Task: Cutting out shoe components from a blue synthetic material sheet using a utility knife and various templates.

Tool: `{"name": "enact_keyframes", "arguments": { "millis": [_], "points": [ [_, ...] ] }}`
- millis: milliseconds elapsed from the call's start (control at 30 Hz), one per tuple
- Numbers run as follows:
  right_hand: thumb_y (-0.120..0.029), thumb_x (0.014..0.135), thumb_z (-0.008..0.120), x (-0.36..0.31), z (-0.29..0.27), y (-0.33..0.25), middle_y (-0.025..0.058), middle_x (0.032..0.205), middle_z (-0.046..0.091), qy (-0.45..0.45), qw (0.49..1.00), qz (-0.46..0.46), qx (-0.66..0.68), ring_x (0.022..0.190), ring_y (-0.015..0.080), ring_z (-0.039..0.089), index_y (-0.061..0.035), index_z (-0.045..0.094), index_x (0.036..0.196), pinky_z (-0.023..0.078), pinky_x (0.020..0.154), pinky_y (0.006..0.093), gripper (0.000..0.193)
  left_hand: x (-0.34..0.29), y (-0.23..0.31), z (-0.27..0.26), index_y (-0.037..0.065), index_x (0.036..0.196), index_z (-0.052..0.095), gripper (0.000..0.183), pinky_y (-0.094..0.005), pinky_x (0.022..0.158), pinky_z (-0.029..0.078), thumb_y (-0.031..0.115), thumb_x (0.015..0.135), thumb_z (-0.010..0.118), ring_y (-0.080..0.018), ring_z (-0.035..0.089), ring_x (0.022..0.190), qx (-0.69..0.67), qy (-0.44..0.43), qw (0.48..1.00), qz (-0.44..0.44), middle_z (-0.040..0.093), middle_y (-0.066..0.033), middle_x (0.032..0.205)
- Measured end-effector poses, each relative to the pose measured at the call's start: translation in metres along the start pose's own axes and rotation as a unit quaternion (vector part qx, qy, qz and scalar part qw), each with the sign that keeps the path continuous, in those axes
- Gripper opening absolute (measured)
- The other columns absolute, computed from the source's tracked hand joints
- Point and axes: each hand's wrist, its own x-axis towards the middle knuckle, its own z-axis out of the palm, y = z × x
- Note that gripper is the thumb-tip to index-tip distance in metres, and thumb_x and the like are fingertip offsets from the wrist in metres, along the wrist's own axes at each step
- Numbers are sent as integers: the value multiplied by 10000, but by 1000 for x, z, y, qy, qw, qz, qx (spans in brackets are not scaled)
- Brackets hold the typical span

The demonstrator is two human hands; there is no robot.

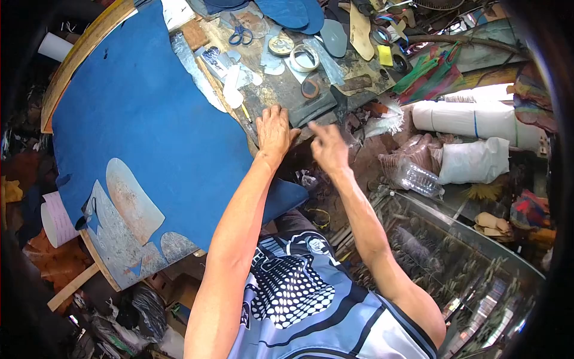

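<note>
My left hand (274,133) lies on the near edge of the cluttered worktable, fingers stretched forward and palm down. Its thumb points right, toward a dark grey rectangular slab (313,110). To the right, my right hand (330,147) is just off the slab's near right corner, slightly blurred, with its fingers apart and nothing visible in them. A large blue sheet (143,113) with shapes cut out of it covers the table left of my hands. Close to my left fingertips lies a thin yellow stick (246,113). What is under my left palm is hidden.
Scissors (241,36), a tape roll (304,58), a round tin (281,45) and blue cut pieces (287,13) lie farther back. A yellow block (384,55) sits at the table's right. Beyond are a white roll (472,122), a plastic bottle (420,178) and a glass-topped case (436,239).
</note>
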Motion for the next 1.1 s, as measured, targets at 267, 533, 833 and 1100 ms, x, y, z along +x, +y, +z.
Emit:
{"name": "enact_keyframes", "arguments": {
  "millis": [267,533,833,1100],
  "points": [
    [-97,825,627,9,-31,16,136,1007,557,27,999,30,-35,872,341,620,-208,668,1185,536,779,426,379,19,29,10,35,1180,614,581,-458,907,430,271,694,827,-332,508,1171,-41,39,998,30,557,-123,1240],
    [-139,818,603,4,-5,0,146,1010,547,15,1000,14,-7,905,343,614,-202,671,1204,535,734,458,397,11,-3,11,-13,1173,625,583,-490,927,438,295,718,821,-397,533,1123,1,53,996,76,584,-186,1219],
    [-129,814,614,-11,-13,-2,153,1020,553,-10,997,-60,-42,887,340,618,-219,646,1239,547,724,463,436,13,8,12,2,1255,598,598,-500,936,427,307,777,786,-387,517,1155,9,55,995,88,566,-171,1267],
    [-114,798,624,-1,-10,12,138,997,531,12,997,-48,-60,854,338,609,-223,642,1234,534,701,465,450,12,9,12,-10,1229,609,604,-483,921,439,320,761,803,-389,526,1128,1,52,995,87,574,-174,1250]
  ]
}}
